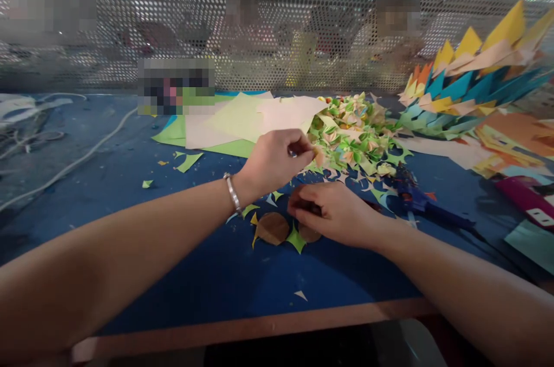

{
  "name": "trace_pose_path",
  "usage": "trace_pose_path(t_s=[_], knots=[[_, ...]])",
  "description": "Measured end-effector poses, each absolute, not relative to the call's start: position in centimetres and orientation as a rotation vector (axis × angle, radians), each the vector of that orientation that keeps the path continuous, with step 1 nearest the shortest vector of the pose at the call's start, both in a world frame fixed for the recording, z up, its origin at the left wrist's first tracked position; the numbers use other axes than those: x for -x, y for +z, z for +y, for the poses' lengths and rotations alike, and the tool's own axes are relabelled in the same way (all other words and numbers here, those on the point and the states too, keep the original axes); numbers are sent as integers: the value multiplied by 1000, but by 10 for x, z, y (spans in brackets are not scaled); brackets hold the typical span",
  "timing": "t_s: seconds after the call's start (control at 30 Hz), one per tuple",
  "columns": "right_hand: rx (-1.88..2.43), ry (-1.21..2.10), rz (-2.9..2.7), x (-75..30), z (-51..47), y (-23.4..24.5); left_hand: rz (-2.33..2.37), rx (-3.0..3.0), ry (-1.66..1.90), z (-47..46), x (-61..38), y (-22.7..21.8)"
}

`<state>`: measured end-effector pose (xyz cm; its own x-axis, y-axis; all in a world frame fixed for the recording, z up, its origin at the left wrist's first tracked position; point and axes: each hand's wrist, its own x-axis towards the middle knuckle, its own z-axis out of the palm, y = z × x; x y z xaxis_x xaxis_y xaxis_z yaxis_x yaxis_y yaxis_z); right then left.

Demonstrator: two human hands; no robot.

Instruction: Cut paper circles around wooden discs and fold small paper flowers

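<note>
My left hand is in a pinch at the near edge of a heap of small folded paper pieces in green, peach and yellow. A peach-coloured bit of paper shows at its fingertips, but whether it is held I cannot make out. Lower and to the right, my right hand has its fingers curled in towards the thumb; anything between them is hidden. Under its fingers lies a brown disc, partly covered. Another brown disc lies to the left, with a green paper scrap between the two.
Sheets of pale and green paper lie behind my left hand. A blue glue gun rests at the right with its cord. Beyond it stands a layered, spiky paper piece. A perforated metal screen rises behind the blue table.
</note>
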<state>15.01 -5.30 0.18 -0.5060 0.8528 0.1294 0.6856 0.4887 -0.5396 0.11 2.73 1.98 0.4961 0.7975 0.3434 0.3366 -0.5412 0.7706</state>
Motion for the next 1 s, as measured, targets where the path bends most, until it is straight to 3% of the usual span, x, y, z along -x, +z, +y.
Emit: trace_pose_path(t_s=[0.33, 0.6, 1.0], knots=[[1285, 594, -2254, -160, -50, 4, 890, -1616, 875, 27, 3, 17], [1326, 663, -2226, -162, -49, 3, 854, -1842, 713, 27, 42, 12], [1328, 633, -2155, -167, -47, 2, 877, -2094, 782, -2, 33, 5]])
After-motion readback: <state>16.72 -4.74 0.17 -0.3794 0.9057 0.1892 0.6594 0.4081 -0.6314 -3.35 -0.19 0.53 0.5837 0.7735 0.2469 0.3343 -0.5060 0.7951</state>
